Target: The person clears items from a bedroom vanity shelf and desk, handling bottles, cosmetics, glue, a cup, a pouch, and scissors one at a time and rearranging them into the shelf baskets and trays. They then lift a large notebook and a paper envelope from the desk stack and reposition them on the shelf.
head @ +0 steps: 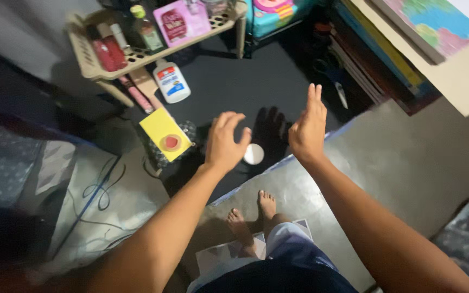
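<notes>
Left hand (225, 142): held out over the dark mat (234, 81), fingers bent loosely, nothing gripped
Right hand (308, 127): held up flat, fingers straight and released, nothing held
White round lid (254, 154): seen on the mat between both hands, nearest the left
Yellow card (164, 133): laid beside the glue bottle (171, 81)

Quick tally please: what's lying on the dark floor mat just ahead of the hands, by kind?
White glue bottle: 1
Yellow card with a red tape roll on it: 1
Round white lid: 1
Scissors: 1
Total: 4
</notes>
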Demonstrator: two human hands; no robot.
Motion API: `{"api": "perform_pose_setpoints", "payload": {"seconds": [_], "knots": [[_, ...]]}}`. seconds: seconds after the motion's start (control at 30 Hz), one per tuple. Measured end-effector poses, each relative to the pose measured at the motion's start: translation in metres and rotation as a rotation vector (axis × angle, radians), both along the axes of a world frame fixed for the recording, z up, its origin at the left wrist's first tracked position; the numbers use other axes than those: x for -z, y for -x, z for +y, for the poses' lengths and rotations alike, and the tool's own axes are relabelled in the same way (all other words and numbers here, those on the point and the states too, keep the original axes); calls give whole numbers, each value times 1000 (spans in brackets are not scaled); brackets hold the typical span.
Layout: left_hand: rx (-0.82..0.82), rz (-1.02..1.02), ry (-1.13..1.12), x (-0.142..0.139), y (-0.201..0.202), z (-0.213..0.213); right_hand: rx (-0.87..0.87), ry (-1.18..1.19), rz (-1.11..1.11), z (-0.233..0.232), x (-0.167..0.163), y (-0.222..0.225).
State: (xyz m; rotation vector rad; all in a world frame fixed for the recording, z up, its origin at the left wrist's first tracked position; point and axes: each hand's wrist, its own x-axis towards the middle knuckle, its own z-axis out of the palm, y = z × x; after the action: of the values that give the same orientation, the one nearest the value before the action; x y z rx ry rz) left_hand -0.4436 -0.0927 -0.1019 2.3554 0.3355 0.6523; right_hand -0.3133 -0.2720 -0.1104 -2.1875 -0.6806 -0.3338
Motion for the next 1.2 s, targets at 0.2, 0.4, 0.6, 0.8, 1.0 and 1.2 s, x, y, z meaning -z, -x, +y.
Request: {"api": "perform_pose_setpoints", "payload": {"seconds": [0.2,0.4,0.6,0.8,1.0,1.2], "knots": [[305,99,-52,0,18,-37,55,-40,157,-27,14,13],[216,248,-20,17,23,-39,59,-59,77,-33,31,24],[205,276,-11,27,27,-32,43,-81,158,-29,38,35],[137,347,79,18,18,-29,62,20,410,-17,31,31],[81,149,122,-10,-5,-10,-110,-54,999,12,-1,1],[91,-46,82,-41,-40,19,-384,-565,1316,53,-31,-28]]}}
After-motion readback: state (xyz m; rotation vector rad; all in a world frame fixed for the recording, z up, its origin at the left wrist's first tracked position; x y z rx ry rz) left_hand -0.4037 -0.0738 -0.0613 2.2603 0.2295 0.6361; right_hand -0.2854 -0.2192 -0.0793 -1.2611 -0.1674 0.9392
